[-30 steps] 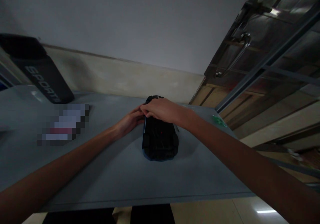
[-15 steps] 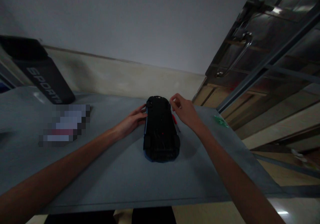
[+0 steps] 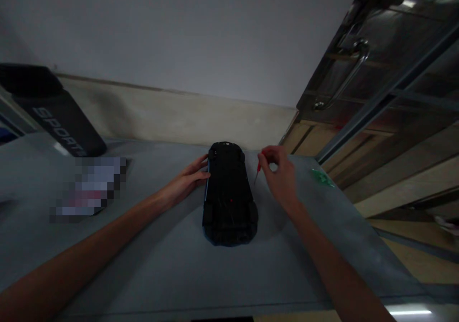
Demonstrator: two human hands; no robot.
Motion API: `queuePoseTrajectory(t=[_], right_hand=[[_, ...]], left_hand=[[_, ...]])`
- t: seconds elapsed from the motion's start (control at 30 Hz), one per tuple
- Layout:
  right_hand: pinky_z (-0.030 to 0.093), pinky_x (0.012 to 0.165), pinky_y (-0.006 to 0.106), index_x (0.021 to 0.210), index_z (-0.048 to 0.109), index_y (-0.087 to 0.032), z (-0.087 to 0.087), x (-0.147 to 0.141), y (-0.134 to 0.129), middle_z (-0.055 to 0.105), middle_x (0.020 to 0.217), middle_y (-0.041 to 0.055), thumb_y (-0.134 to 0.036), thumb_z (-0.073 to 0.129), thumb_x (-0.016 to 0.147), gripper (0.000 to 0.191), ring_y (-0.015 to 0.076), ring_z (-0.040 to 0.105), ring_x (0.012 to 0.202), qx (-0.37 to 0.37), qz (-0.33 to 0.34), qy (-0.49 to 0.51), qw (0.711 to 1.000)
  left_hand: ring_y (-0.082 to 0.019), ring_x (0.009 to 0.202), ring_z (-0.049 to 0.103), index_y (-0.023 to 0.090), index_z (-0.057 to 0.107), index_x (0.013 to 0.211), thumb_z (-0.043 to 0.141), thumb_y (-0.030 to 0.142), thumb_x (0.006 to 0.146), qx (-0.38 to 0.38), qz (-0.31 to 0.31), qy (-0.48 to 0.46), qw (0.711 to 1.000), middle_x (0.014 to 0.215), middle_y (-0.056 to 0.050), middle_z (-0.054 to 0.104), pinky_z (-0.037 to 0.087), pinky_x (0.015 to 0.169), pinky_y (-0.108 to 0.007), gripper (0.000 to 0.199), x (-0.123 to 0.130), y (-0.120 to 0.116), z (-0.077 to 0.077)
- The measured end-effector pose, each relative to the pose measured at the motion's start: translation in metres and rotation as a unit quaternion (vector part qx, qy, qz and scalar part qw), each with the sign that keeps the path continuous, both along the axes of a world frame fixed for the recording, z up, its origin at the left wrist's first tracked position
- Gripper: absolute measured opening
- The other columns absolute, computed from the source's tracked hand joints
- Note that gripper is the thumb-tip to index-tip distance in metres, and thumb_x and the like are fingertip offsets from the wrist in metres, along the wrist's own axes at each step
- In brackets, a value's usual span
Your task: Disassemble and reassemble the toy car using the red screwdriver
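A toy car (image 3: 229, 188) lies upside down on the grey table, its black underside up and a blue edge of body showing. My left hand (image 3: 188, 181) rests against the car's left side, fingers stretched and apart; some fingertips are hidden at its edge. To the right of the car, my right hand (image 3: 279, 171) pinches the red handle of a small screwdriver (image 3: 258, 168). The screwdriver's thin shaft points down toward the table, apart from the car.
A dark bottle (image 3: 60, 116) marked SPORT stands at the back left, near a pixelated flat item (image 3: 91, 185). A crumpled green wrapper (image 3: 322, 177) lies by the table's right edge. Behind the grey tabletop (image 3: 172, 264) is a wall, with a metal-handled door (image 3: 344, 83) at right.
My right hand has taken hold of the red screwdriver, which lay beside the car, and has lifted it slightly to the right. My left hand stays at the car's side.
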State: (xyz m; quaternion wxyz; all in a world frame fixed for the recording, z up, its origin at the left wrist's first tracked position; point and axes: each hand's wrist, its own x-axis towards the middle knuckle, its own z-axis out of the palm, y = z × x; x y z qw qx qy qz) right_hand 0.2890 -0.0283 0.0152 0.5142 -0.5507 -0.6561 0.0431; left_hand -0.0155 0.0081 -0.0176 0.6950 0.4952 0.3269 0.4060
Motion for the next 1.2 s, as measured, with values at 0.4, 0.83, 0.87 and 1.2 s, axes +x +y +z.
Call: queuePoseTrajectory(t=[0.4,0.83,0.87,1.2], right_hand=[[0.071,0.087,0.044,0.117,0.068,-0.031,0.007,-0.019,-0.019,0.081,0.102,0.0053,-0.047,0.068,0.115,0.017,0.0249,0.081,0.087,0.127,0.005,0.003,0.992],[0.072,0.097,0.050,0.133,0.067,-0.032,0.010,-0.022,-0.022,0.083,0.118,0.0078,-0.048,0.063,0.118,0.022,0.0277,0.084,0.101,0.120,0.055,-0.030,0.991],[0.072,0.098,0.050,0.134,0.067,-0.031,0.011,-0.023,-0.022,0.083,0.118,0.0081,-0.047,0.063,0.117,0.023,0.0276,0.084,0.102,0.113,0.062,-0.030,0.991],[0.066,0.082,0.041,0.130,0.065,-0.031,0.011,-0.023,-0.019,0.077,0.096,0.0010,-0.038,0.071,0.110,0.022,0.0228,0.074,0.081,0.096,0.037,-0.005,0.995]], left_hand=[[-0.044,0.178,0.047,0.033,0.072,0.168,0.098,0.031,0.090,-0.004,0.003,-0.002,1.000,0.189,-0.010,0.058,0.037,0.146,-0.059,0.082,0.000,0.002,-0.003],[-0.042,0.176,0.051,0.033,0.077,0.162,0.094,0.025,0.093,-0.012,0.015,0.003,1.000,0.181,-0.006,0.067,0.043,0.144,-0.056,0.072,0.002,0.000,0.002],[-0.043,0.175,0.052,0.032,0.077,0.162,0.094,0.024,0.093,-0.014,0.019,0.003,1.000,0.178,-0.006,0.069,0.045,0.143,-0.055,0.071,0.002,0.000,0.002],[-0.044,0.177,0.048,0.036,0.080,0.159,0.099,0.029,0.090,-0.020,0.014,0.003,1.000,0.188,-0.005,0.060,0.045,0.142,-0.055,0.073,-0.001,0.000,0.000]])
